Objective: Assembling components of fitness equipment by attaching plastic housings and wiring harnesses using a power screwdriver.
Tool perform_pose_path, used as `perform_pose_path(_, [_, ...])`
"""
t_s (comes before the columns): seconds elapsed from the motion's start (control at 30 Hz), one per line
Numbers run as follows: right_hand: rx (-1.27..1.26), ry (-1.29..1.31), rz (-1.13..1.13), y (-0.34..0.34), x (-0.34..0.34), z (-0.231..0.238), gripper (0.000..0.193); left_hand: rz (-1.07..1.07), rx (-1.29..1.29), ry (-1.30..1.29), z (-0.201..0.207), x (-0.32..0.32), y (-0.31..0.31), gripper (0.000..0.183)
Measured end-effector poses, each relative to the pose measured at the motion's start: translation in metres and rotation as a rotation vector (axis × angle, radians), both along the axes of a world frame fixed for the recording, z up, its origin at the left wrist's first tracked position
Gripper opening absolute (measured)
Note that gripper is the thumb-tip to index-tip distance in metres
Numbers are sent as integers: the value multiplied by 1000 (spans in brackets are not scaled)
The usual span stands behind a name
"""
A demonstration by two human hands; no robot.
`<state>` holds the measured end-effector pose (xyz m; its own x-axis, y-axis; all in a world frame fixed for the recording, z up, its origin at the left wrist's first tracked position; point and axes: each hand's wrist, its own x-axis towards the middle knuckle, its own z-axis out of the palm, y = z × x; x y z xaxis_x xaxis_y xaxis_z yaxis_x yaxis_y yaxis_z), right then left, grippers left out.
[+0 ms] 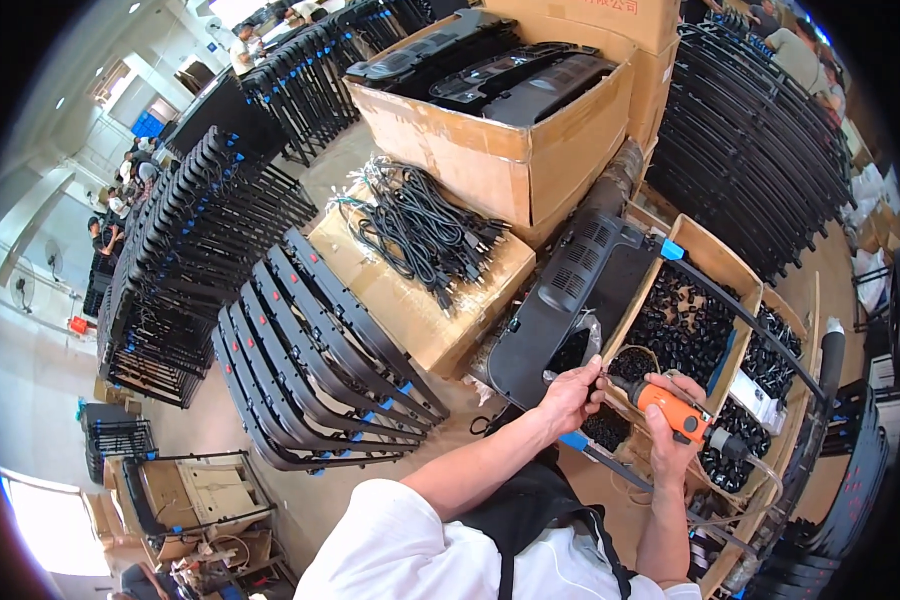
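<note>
Head view, item one: left hand (568,393) pinches the lower edge of a black panel (570,290) leaning over a parts box (715,262). Item two: right hand (670,440) wraps an orange driver (676,412), tip at the panel beside the left fingers. I judge a fastening step is in hand; next calls for steady tip alignment. Nearby: cables (420,225), stacked frames (320,350).

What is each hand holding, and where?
Right hand grips an orange power screwdriver around its body; left hand pinches the black panel's lower edge.
</note>
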<state>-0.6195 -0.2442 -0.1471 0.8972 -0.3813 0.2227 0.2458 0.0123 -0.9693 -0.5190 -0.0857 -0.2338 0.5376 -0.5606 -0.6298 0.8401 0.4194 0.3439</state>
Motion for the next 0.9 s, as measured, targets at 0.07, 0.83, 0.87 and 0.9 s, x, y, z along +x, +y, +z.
perform_pose_path(0.07, [-95,14,20,1,8,-2,51,9,-13,64,1,9,0,23])
perform_pose_path(0.83, [-170,340,135,61,184,22,49,264,-203,244,-13,130,50,26])
perform_pose_path(0.87, [-179,345,142,65,192,21,49,271,-212,250,-12,133,51,26])
perform_pose_path(0.9, [-208,347,150,69,201,20,50,305,-190,258,-10,134,52,25])
